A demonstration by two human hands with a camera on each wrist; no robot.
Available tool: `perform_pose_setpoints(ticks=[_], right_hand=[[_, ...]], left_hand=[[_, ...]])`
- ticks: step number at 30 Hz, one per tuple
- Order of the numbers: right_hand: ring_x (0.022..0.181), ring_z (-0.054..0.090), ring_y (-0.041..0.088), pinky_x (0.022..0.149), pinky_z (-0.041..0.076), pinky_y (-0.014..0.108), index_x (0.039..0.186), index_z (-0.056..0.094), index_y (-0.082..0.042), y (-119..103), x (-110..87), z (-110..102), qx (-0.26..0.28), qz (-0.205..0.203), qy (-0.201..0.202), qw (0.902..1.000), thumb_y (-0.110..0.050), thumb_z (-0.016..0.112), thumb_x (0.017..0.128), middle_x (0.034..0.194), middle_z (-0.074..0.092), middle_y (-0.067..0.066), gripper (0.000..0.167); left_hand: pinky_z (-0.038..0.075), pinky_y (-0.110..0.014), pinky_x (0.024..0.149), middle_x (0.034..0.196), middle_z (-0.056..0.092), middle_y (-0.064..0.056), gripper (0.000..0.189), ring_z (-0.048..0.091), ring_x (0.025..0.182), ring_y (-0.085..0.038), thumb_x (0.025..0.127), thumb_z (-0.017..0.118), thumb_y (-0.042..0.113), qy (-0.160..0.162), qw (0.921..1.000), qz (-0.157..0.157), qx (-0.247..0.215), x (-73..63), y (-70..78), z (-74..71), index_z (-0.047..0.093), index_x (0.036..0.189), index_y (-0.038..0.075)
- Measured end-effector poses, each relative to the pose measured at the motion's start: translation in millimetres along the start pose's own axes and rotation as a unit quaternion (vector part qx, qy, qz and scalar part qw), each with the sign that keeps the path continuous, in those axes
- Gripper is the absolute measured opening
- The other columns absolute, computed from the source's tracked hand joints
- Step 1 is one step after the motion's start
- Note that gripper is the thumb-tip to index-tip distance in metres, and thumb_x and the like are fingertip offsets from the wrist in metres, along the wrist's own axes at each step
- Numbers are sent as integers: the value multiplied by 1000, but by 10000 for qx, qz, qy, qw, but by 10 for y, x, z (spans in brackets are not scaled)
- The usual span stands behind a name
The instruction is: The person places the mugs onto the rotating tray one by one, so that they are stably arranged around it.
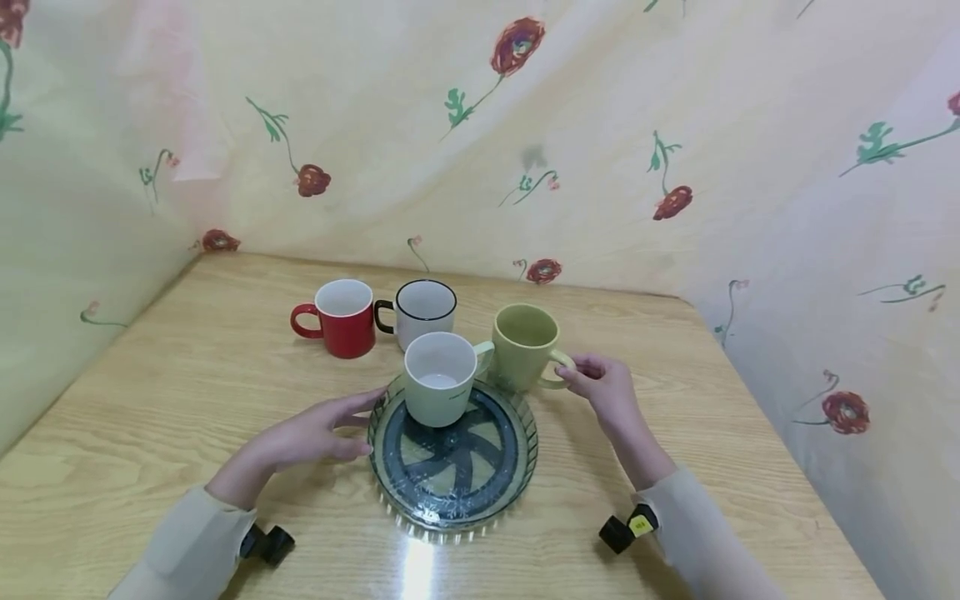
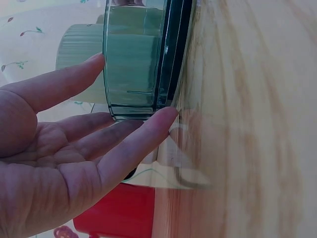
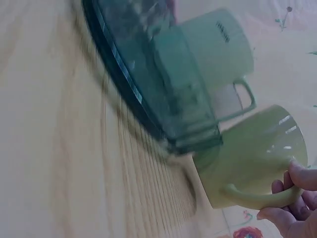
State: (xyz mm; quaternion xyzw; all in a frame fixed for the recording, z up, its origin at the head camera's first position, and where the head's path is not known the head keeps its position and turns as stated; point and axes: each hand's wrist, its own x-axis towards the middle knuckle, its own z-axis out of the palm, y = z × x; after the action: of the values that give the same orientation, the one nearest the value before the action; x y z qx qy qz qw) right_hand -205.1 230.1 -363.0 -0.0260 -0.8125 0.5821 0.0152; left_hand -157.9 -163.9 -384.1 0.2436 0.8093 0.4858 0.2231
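Observation:
A round clear ribbed glass tray [image 1: 487, 492] stands on the table with a pale mint mug [image 1: 435, 396] upright in its far part. My left hand [image 1: 318, 433] is at the tray's left side, thumb and fingers extended and touching its wall [image 2: 131, 74]. With thumb and fingers, my right hand [image 1: 603, 387] pinches the handle of an olive green mug [image 1: 517, 358], just beyond the tray's far right rim. In the right wrist view this mug [image 3: 252, 153] looks slightly tilted; whether its base touches the table I cannot tell.
Behind the tray stand a red mug [image 1: 348, 333] with a white inside and a white mug [image 1: 427, 312] with a black rim and handle. Flower-patterned cloth [image 1: 420, 125] hangs along the back and sides of the wooden table [image 1: 187, 375].

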Motion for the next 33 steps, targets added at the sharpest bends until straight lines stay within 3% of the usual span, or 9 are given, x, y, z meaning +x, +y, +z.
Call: perform_pose_setpoints(ticks=[9,12,19,33], right_hand=[[78,65,-1,73,57,15,118,57,17,-38,-188,-55,256,29,157,9995,-10,69,89,77,68,-16,41],[78,66,0,73,56,15,113,61,13,-53,-257,-78,417,70,199,9989,-10,69,89,78,69,-15,34],[80,68,2,75,57,17,93,69,-10,-50,-374,-136,901,172,213,9956,-9,71,87,78,70,-14,7],[79,68,1,72,57,17,83,71,-22,-80,-554,-137,1072,-12,95,9942,-3,69,87,78,72,-13,19]], left_hand=[[45,-57,103,156,24,-28,78,36,136,-53,91,66,16,73,9999,-105,-103,-17,-2,3,21,153,3],[46,-56,102,156,23,-29,79,36,136,-53,91,66,16,42,9999,-90,-135,-20,2,9,20,154,2],[49,-55,100,157,21,-29,80,35,136,-54,91,66,16,-35,9998,-55,-210,-16,0,16,19,154,3],[48,-56,100,156,23,-29,80,37,135,-53,91,67,16,-23,9999,-71,-156,-12,9,14,20,154,2]])
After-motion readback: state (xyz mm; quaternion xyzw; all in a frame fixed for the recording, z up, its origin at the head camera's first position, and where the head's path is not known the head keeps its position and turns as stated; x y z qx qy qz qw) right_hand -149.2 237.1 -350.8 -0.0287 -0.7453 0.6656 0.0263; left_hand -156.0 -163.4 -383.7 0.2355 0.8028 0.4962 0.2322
